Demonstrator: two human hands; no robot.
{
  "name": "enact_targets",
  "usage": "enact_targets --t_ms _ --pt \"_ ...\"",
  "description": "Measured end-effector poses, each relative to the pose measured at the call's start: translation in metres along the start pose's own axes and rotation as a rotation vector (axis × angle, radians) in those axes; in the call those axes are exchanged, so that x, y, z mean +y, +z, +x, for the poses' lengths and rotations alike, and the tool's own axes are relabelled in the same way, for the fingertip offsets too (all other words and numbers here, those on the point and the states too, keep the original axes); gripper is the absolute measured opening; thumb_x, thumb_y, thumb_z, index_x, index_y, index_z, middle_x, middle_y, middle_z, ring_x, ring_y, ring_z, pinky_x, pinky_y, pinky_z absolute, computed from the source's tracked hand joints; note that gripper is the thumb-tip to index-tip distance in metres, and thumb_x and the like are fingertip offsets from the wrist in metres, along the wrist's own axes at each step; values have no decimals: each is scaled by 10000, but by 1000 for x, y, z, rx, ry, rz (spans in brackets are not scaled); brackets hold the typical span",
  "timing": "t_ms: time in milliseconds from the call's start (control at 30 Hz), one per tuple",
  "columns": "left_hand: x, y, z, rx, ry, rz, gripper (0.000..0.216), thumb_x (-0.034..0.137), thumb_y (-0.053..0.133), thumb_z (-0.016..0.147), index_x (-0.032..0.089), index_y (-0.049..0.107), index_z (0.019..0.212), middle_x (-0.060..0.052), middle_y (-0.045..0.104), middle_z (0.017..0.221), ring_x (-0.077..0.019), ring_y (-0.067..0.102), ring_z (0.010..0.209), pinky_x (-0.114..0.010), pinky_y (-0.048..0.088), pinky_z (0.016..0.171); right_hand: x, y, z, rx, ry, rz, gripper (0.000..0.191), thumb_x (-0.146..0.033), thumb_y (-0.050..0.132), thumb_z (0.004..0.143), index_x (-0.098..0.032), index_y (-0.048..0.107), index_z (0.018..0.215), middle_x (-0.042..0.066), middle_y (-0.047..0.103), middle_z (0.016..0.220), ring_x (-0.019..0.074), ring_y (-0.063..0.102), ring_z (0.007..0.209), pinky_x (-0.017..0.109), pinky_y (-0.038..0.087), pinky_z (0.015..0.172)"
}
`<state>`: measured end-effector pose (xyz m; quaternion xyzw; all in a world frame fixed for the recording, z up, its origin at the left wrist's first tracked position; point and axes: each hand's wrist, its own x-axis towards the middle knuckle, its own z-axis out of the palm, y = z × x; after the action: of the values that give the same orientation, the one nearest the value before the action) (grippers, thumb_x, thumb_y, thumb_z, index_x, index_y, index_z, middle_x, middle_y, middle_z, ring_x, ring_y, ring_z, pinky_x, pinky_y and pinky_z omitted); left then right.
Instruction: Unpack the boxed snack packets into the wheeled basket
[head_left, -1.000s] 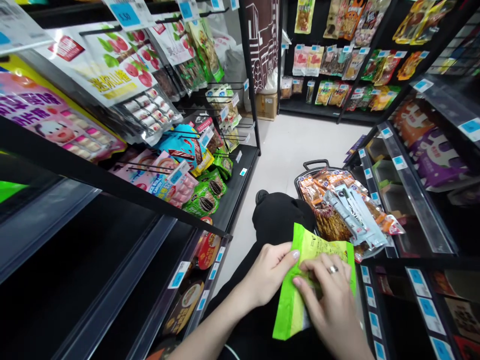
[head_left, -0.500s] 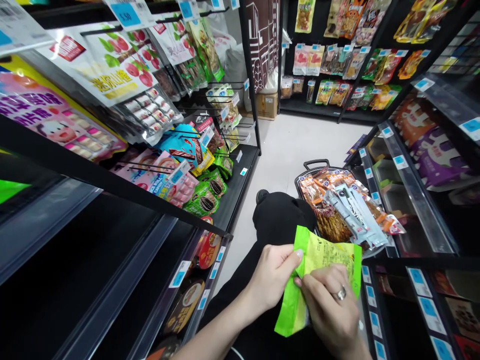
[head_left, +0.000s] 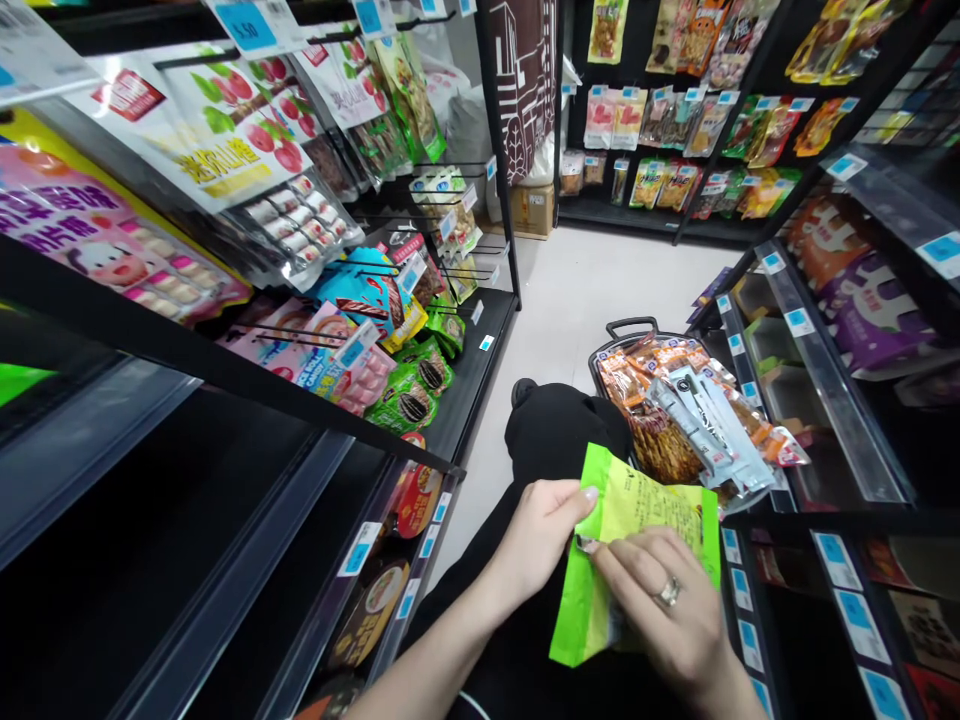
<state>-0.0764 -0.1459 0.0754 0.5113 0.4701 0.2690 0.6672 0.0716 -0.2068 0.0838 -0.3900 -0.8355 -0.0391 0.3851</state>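
Note:
A green and yellow snack bag (head_left: pixel 656 500) is held tilted above my lap, its printed side facing up. My left hand (head_left: pixel 544 530) pinches its left edge, thumb on top. My right hand (head_left: pixel 667 610), with a ring on one finger, grips the bag lower down near the same edge, fingers bent over it. A small silvery spot shows at the edge by my right fingertips; whether it is a tear or the bag's lining I cannot tell. Beyond the bag stands a black basket (head_left: pixel 628 326) filled with orange snack packs (head_left: pixel 626 385) and silver-blue packs (head_left: pixel 712 425).
On the left, a black rack holds hanging candy bags (head_left: pixel 240 130) and green packs (head_left: pixel 412 395). Shelves with price tags (head_left: pixel 799 322) and purple bags (head_left: pixel 877 315) line the right. Pale floor (head_left: pixel 570 275) leads to a back rack and a cardboard box (head_left: pixel 534 212). My knee (head_left: pixel 566 425) is between.
My left hand has shifted slightly left and up along the bag's edge. The bag's upper corner moved a little with it, and the silvery spot now shows by my right fingertips.

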Motion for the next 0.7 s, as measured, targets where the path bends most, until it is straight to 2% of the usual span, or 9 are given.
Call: enact_targets --t_ms 133,233,367,533,700 --pt "-3 -11 -1 26 48 130 442 529 459 862 175 420 600 41 341 587 -95 304 574 -230 274 529 -2 -1 4 -78 36 1 281 -79 404 952 -79 649 1089 93 707 848 173 609 756 321 511 680" --pt "-5 -19 -8 -10 62 257 356 449 532 843 167 476 633 44 373 593 -99 338 585 -223 294 538 -7 0 -1 -101 76 4 296 -79 403 949 -85 641 1125 97 713 896 182 627 794 321 534 715" --pt "-9 -24 -17 -86 29 212 216 341 647 774 158 568 691 31 484 603 -119 453 603 -224 357 560 -2 -3 -15 -131 151 88 308 -44 429 916 -112 616 1152 97 696 951 177 632 869 312 544 768" --pt "-11 -27 -18 -107 22 184 203 326 689 746 146 605 704 14 559 632 -127 502 621 -231 392 577 19 -15 -37 -236 315 39 158 -139 478 931 -198 624 933 41 626 808 152 590 742 290 500 689" --pt "-8 -29 -18 -105 6 125 224 325 693 733 141 582 668 12 583 636 -104 485 596 -216 360 560 32 -21 -53 -287 268 -152 120 -201 471 943 -205 561 864 27 580 786 169 519 721 314 401 685"
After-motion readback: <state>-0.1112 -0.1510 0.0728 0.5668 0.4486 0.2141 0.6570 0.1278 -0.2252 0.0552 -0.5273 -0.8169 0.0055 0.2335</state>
